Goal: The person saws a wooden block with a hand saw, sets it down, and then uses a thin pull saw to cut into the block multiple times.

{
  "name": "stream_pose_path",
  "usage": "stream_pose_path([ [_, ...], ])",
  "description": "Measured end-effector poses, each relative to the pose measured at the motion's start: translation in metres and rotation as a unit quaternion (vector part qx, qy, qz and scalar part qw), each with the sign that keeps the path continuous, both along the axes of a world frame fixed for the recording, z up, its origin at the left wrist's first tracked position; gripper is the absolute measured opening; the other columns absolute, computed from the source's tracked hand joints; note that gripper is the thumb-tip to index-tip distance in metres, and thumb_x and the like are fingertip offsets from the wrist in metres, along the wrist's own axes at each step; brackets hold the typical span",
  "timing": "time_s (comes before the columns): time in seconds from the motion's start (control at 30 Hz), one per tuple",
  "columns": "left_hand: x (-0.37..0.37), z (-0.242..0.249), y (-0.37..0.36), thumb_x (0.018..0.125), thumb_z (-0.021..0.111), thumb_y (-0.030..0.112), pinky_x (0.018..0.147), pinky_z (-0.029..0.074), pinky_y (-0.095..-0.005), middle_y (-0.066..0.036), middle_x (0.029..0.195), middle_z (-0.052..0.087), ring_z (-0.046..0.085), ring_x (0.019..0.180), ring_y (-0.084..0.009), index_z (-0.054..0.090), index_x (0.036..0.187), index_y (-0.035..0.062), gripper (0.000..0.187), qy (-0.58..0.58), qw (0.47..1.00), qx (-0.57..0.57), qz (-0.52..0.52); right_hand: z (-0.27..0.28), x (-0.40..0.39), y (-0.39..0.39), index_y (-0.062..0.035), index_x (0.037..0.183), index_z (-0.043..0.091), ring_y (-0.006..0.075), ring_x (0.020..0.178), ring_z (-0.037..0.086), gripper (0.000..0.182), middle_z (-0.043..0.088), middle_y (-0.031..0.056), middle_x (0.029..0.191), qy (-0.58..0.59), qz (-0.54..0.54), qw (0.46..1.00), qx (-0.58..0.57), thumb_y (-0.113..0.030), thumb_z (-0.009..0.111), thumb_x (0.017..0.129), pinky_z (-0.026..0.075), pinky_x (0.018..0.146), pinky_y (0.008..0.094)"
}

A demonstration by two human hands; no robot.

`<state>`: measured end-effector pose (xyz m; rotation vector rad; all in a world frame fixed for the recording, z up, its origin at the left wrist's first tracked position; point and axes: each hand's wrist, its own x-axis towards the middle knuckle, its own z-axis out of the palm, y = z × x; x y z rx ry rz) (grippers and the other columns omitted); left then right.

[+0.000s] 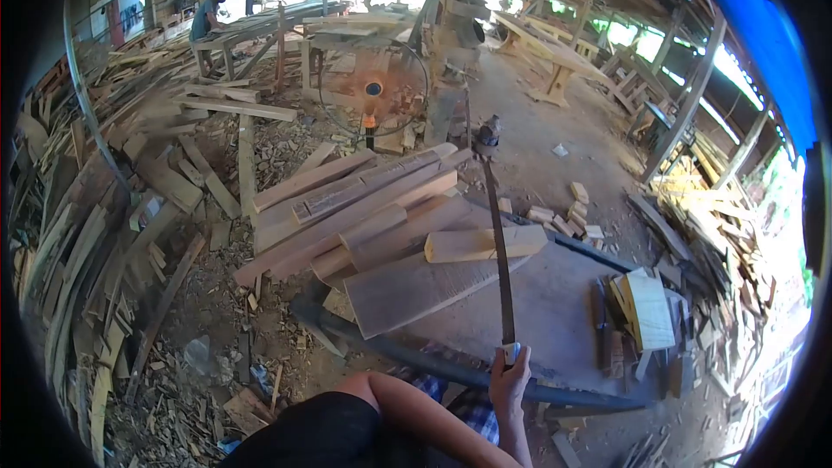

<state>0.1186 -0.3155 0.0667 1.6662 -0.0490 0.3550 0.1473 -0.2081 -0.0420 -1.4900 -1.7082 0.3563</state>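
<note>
My right hand is closed round the small pale and blue end piece of a long, narrow dark strip. Away from me the strip stretches, passing over a short light wooden block. Beneath the block lies a wide board on a grey flat surface with dark edges. Several long beams are stacked to the left. My left forearm runs off the bottom edge, so its hand is out of view.
Scrap wood is heaped at the left, and more at the right. A pale block rests at the surface's right side. Small offcuts lie beyond it. Another person is beside a far bench at the upper left.
</note>
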Motion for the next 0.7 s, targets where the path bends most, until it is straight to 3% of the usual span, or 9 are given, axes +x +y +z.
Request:
stream_pose_path([
  [0.27,0.022,0.000,-0.021,0.097,0.053,0.045,0.071,0.047,-0.0413,-0.018,0.084,0.066,0.062,0.078,-0.0293,0.068,0.092,-0.0029,0.051,-0.038,0.999,0.009,-0.033,0.005,-0.003,-0.001,-0.0003,0.091,0.044,0.0485,0.067,0.052,0.025,0.054,0.0256,0.073,0.032,0.013,0.999,-0.018,-0.016,0.063,0.092,0.042,0.059,0.0490],
  [0.4,0.044,-0.023,-0.026,0.096,0.050,0.053,0.068,0.049,-0.0432,-0.022,0.082,0.068,0.065,0.078,-0.0323,0.069,0.093,-0.0032,0.059,-0.007,0.993,-0.007,-0.118,0.001,0.000,0.001,-0.0001,0.090,0.043,0.0506,0.071,0.052,0.026,0.052,0.0264,0.075,0.002,0.011,1.000,-0.001,-0.016,0.063,0.092,0.042,0.060,0.0506],
  [0.47,0.042,-0.019,-0.022,0.095,0.052,0.052,0.068,0.052,-0.0429,-0.022,0.083,0.070,0.068,0.079,-0.0303,0.071,0.092,-0.0020,0.057,0.009,0.998,0.028,-0.047,0.003,0.001,0.001,-0.0001,0.090,0.042,0.0508,0.071,0.053,0.026,0.052,0.0265,0.075,0.006,0.013,1.000,-0.008,-0.016,0.063,0.092,0.042,0.060,0.0506],
  [0.53,0.044,-0.026,-0.026,0.093,0.056,0.053,0.072,0.053,-0.0400,-0.021,0.087,0.071,0.069,0.083,-0.0271,0.072,0.093,-0.0014,0.056,0.068,0.995,0.065,-0.039,0.007,0.002,0.002,-0.0002,0.090,0.042,0.0511,0.072,0.053,0.026,0.052,0.0266,0.076,0.006,0.017,1.000,-0.012,-0.016,0.063,0.092,0.042,0.060,0.0506],
  [0.63,0.044,-0.028,-0.027,0.093,0.059,0.046,0.072,0.054,-0.0385,-0.019,0.087,0.072,0.069,0.084,-0.0261,0.073,0.092,0.0002,0.048,0.078,0.995,0.024,-0.048,0.010,0.001,0.002,-0.0003,0.090,0.041,0.0512,0.072,0.053,0.027,0.052,0.0264,0.076,0.005,0.020,1.000,-0.005,-0.016,0.063,0.092,0.042,0.060,0.0506],
  [0.7,0.044,-0.029,-0.024,0.092,0.063,0.040,0.071,0.054,-0.0361,-0.015,0.085,0.072,0.068,0.081,-0.0232,0.073,0.090,0.0018,0.039,0.014,0.999,-0.012,-0.040,0.006,0.002,0.002,-0.0012,0.093,0.042,0.0534,0.075,0.053,0.027,0.056,0.0285,0.078,0.004,0.012,1.000,-0.026,-0.017,0.064,0.091,0.043,0.061,0.0515],
])
